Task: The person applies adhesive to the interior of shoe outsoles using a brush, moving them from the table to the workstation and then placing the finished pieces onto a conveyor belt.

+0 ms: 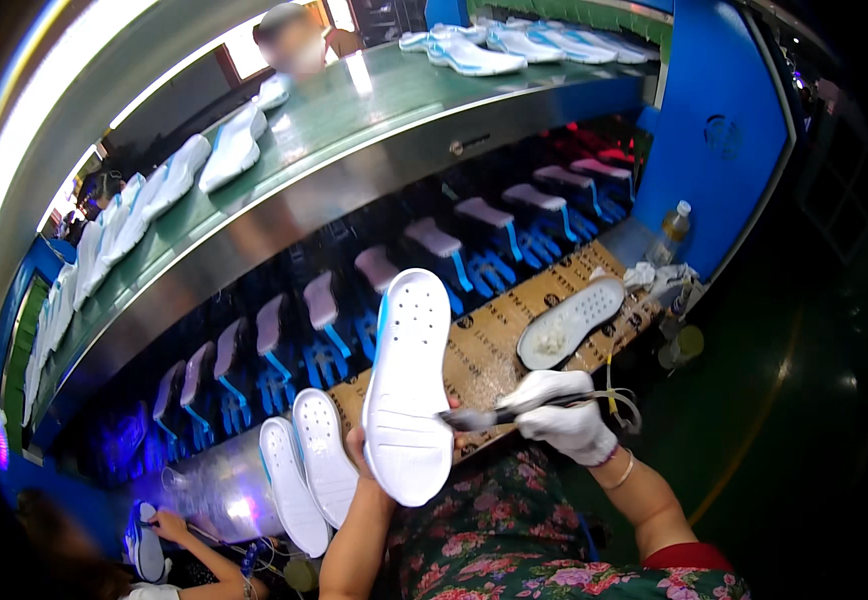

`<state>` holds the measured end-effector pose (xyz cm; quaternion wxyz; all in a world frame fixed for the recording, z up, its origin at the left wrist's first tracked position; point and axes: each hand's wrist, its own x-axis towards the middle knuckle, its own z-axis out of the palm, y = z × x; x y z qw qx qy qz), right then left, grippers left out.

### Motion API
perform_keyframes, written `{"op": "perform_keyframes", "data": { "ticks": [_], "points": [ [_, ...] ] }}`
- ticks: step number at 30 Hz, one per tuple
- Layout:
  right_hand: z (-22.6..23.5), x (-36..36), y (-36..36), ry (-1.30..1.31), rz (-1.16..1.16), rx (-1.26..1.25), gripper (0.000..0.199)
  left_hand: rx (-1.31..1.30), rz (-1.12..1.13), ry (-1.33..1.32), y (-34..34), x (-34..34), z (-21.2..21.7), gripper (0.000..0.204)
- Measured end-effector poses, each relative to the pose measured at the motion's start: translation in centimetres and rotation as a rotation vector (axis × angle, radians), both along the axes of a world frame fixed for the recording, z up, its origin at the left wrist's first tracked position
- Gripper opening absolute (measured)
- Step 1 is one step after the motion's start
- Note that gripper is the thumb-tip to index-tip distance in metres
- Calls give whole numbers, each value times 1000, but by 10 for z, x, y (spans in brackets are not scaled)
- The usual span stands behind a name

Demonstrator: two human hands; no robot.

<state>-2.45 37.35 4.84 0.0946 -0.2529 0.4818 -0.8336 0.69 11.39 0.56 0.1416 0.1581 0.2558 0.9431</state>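
A white shoe sole (409, 385) with small holes at its upper end and a blue strip along one edge stands upright in front of me. My left hand (359, 455) is bare and grips it from behind, so most of the fingers are hidden. My right hand (561, 412), in a white glove, is closed round a dark slim tool (514, 410). The tool's tip is at the sole's right edge; its exact kind is unclear. Just beyond the right hand, a greyish sole (572, 322) lies with pale shavings on its heel.
Brown printed cardboard (489, 345) covers the bench. Two white soles (326, 455) lean left. Behind, a rack of pinkish sole-shaped holders (434, 238) runs below a green conveyor (374, 100) carrying soles. A bottle (672, 228) stands at right. A co-worker's hand (167, 524) holds a blue-white sole.
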Motion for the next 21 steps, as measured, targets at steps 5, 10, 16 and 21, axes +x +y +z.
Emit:
{"op": "perform_keyframes", "data": {
  "ticks": [5, 10, 16, 21],
  "points": [
    [-37, 0, 45, -362, -328, -286, 15, 84, -210, 283, 2, -46, 94, 123],
    [-66, -3, 46, -505, -337, -191, 11, 257, -232, 370, 49, -167, 193, 107],
    [-99, -8, 13, -543, -291, -31, 16, -111, 146, -28, 112, -208, 228, 91],
    [-106, -12, 19, -661, -322, -80, 14, -830, 501, 510, 90, -177, 200, 88]
  ]
}}
